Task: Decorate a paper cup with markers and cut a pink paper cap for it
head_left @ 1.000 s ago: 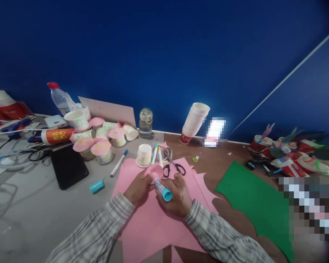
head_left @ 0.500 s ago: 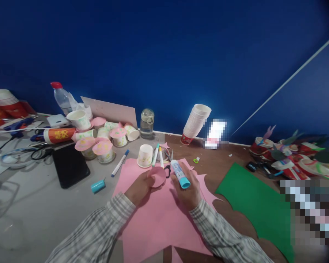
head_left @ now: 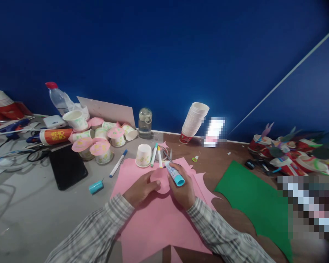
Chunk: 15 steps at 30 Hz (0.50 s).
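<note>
My left hand (head_left: 139,189) pinches a round pink paper disc (head_left: 162,184) between thumb and fingers. In my right hand (head_left: 185,190) is a glue stick (head_left: 175,174), its turquoise base toward me and its far end hidden near the disc's right edge. Both hands are above large pink paper (head_left: 150,226). Just beyond them a small flower-printed paper cup (head_left: 143,155) rests upside down, next to a green-capped marker (head_left: 154,155) and a yellow-capped marker (head_left: 159,157). A turquoise cap (head_left: 95,187) lies left of my left hand.
On the left are paper cups with pink discs (head_left: 100,147), a black tablet-like slab (head_left: 68,168) and a blue marker (head_left: 118,163). A glass bottle (head_left: 145,124) and leaning cup stack (head_left: 194,120) stand at the wall. Green paper (head_left: 252,204) and decorated cups (head_left: 287,160) are rightward.
The disc has moved right and tilted, and the glue stick has come left to meet it. My hands are closer together. The scissor handle seen between them is now mostly covered.
</note>
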{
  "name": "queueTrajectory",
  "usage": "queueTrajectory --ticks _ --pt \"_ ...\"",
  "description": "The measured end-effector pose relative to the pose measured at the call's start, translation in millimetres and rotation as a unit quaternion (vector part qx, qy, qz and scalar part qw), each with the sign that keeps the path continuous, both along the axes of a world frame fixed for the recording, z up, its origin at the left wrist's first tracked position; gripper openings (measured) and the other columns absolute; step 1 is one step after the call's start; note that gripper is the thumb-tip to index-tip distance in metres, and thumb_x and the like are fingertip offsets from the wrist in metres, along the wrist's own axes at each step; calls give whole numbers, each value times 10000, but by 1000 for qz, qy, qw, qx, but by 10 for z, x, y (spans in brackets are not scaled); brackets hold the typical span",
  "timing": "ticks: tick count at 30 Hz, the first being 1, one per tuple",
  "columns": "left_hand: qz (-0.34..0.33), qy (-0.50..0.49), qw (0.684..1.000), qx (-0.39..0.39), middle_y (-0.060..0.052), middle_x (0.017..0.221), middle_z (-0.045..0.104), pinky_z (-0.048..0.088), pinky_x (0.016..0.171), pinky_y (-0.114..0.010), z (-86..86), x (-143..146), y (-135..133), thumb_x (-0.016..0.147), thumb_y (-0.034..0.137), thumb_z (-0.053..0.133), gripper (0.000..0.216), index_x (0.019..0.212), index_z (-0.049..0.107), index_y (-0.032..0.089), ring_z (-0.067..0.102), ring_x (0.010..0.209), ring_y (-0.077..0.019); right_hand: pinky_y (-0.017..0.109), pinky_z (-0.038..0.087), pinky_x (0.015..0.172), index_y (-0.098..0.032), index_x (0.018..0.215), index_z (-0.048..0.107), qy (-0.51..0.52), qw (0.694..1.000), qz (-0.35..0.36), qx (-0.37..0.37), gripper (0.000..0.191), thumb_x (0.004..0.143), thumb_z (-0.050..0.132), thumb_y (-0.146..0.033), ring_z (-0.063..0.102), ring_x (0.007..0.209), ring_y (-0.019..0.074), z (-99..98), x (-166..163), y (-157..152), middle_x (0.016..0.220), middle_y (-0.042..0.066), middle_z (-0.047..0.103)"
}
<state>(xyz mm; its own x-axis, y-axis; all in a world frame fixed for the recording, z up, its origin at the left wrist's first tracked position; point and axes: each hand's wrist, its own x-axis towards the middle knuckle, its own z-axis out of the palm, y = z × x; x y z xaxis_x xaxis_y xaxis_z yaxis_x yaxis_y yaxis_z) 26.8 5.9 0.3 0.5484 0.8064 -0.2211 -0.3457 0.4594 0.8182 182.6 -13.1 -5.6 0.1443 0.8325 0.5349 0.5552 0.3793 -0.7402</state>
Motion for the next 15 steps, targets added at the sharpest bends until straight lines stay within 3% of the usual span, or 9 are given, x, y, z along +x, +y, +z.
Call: queueTrajectory --ticks 6,11,15 --pt "-16 -37 999 23 -96 1021 625 407 890 -425 -19 19 -39 652 238 691 435 1067 566 207 507 1019 -272 362 535 749 -214 1034 571 66 995 -76 -10 323 713 566 -241 643 879 257 0 -46 -5 973 81 665" --pt "45 -41 995 -74 -49 894 634 448 847 -501 -82 43 -22 580 254 714 403 968 614 214 557 892 -254 362 532 749 -224 1038 570 72 995 -56 -29 319 722 581 -267 639 881 254 -24 -89 -15 987 73 663" --pt "93 -38 990 -98 -53 918 620 475 824 -494 -73 15 28 530 221 707 339 859 639 182 581 811 -235 380 530 722 -230 1088 543 69 996 -51 12 340 750 565 -258 638 844 255 19 -33 -98 982 76 649"
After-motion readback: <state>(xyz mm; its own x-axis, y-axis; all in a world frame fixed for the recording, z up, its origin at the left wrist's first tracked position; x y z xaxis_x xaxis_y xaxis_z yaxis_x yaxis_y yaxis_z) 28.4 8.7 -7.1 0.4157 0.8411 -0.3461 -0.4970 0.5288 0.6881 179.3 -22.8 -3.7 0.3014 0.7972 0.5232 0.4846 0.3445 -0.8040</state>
